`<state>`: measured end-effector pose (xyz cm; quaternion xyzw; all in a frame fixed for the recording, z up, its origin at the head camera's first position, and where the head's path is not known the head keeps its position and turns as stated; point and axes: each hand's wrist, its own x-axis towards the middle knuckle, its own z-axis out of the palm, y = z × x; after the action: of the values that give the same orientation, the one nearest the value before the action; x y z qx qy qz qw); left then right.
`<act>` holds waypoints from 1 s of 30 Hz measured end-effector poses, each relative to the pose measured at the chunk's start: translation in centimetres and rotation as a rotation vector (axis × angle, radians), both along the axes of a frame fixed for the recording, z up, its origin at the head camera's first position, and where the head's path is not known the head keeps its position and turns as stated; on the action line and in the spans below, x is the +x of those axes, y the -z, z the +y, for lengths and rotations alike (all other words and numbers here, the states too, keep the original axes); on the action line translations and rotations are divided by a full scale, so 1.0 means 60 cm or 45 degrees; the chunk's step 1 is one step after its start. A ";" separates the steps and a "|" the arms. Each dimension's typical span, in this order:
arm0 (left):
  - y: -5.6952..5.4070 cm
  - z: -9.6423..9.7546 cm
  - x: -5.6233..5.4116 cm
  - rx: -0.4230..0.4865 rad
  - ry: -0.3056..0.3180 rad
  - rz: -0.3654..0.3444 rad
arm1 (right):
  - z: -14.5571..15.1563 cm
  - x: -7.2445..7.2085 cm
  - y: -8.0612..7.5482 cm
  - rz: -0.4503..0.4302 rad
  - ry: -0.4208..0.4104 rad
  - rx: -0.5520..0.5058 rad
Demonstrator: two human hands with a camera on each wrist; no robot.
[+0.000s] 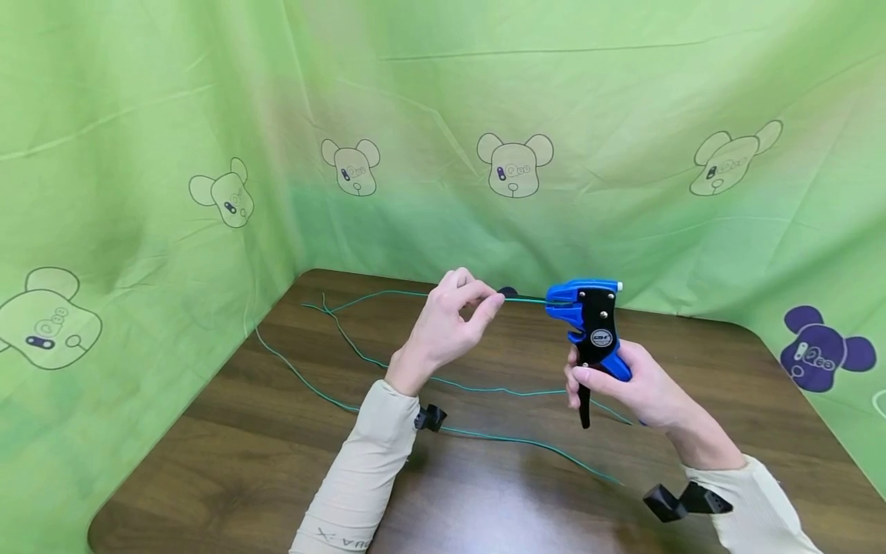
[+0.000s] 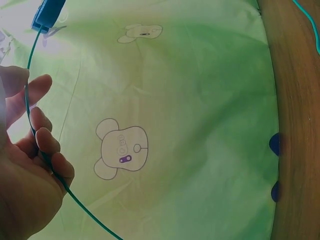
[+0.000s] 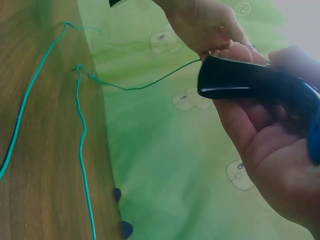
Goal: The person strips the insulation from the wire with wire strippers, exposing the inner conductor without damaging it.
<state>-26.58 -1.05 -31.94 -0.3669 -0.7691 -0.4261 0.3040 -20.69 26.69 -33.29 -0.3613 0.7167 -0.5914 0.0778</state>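
Note:
My right hand [image 1: 647, 385] grips the handles of a blue and black wire stripper [image 1: 599, 319], held upright over the table with its nose facing left. Between thumb and forefinger, my left hand [image 1: 446, 319] pinches a green wire [image 1: 526, 299]. The wire's end runs straight into the stripper's jaws, where its tip is hidden. In the left wrist view, the wire [image 2: 95, 216] crosses the palm past the curled fingers and up to the blue nose [image 2: 48, 15]. The right wrist view shows a black handle [image 3: 245, 80] across the fingers of the right hand [image 3: 285, 170].
On the brown wooden table [image 1: 228, 454] lie more lengths of green wire, one [image 1: 533, 441] near the front and another [image 1: 498, 390] further back. A green curtain [image 1: 429, 100] printed with bear heads encloses the table's back and sides. Black wrist cameras [image 1: 431, 418] sit at both cuffs.

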 end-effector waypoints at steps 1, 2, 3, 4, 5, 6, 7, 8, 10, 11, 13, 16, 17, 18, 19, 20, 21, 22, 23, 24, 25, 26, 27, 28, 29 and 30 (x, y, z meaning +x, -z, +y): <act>0.000 0.000 0.000 0.001 0.000 0.003 | 0.000 0.000 0.001 0.005 0.013 0.009; 0.001 0.001 0.000 -0.001 -0.003 0.006 | -0.001 0.000 0.002 0.009 0.028 0.016; 0.001 0.001 0.000 -0.002 -0.003 0.010 | -0.002 0.001 0.002 0.016 0.043 0.024; 0.001 0.002 0.000 -0.005 -0.004 0.016 | -0.002 0.001 0.003 0.024 0.056 0.031; 0.002 0.003 0.000 -0.008 -0.006 0.021 | -0.002 0.000 0.005 0.033 0.067 0.035; 0.002 0.003 -0.001 -0.010 -0.005 0.023 | -0.003 0.000 0.005 0.041 0.075 0.032; 0.003 0.004 -0.001 -0.010 -0.006 0.027 | -0.004 0.000 0.006 0.047 0.084 0.032; 0.003 0.005 -0.001 -0.013 -0.014 0.030 | -0.005 0.000 0.007 0.054 0.094 0.030; 0.004 0.005 -0.001 -0.015 -0.028 0.032 | -0.009 -0.001 0.010 0.061 0.115 0.020; 0.004 0.004 -0.001 -0.016 -0.036 0.032 | -0.011 -0.001 0.012 0.060 0.126 0.009; 0.004 0.004 -0.001 -0.020 -0.050 0.029 | -0.016 0.000 0.015 0.037 0.145 -0.019; 0.005 0.005 0.000 -0.028 -0.052 0.023 | -0.021 0.001 0.020 0.002 0.160 -0.076; 0.005 0.005 0.000 -0.031 -0.053 0.022 | -0.023 0.001 0.021 -0.016 0.163 -0.097; 0.004 0.005 0.000 -0.032 -0.052 0.021 | -0.025 0.002 0.022 -0.035 0.171 -0.121; 0.004 0.006 0.000 -0.034 -0.050 0.022 | -0.026 0.001 0.022 -0.053 0.179 -0.143; 0.004 0.007 0.001 -0.035 -0.051 0.024 | -0.028 0.000 0.022 -0.073 0.187 -0.167; 0.004 0.007 0.000 -0.037 -0.054 0.026 | -0.029 -0.001 0.022 -0.097 0.191 -0.192; 0.004 0.008 0.000 -0.041 -0.056 0.027 | -0.029 -0.002 0.021 -0.120 0.187 -0.215; 0.004 0.008 0.000 -0.046 -0.057 0.030 | -0.029 -0.002 0.021 -0.140 0.189 -0.235; 0.003 0.009 0.000 -0.051 -0.059 0.030 | -0.029 -0.003 0.020 -0.151 0.189 -0.244; 0.003 0.009 0.000 -0.056 -0.060 0.031 | -0.028 -0.004 0.020 -0.160 0.180 -0.248; 0.003 0.009 -0.001 -0.059 -0.062 0.029 | -0.027 -0.004 0.019 -0.162 0.170 -0.248; 0.004 0.009 -0.002 -0.064 -0.062 0.028 | -0.026 -0.004 0.019 -0.164 0.159 -0.243; 0.004 0.009 -0.002 -0.067 -0.059 0.027 | -0.024 -0.004 0.019 -0.161 0.146 -0.238; 0.004 0.008 -0.002 -0.069 -0.056 0.026 | -0.024 -0.003 0.018 -0.156 0.141 -0.234; 0.004 0.008 -0.003 -0.071 -0.053 0.024 | -0.023 -0.003 0.018 -0.156 0.131 -0.234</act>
<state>-26.77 -0.60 -32.19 -0.3631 -0.7852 -0.3945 0.3099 -20.88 25.31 -34.35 -0.2928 0.6710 -0.6787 0.0577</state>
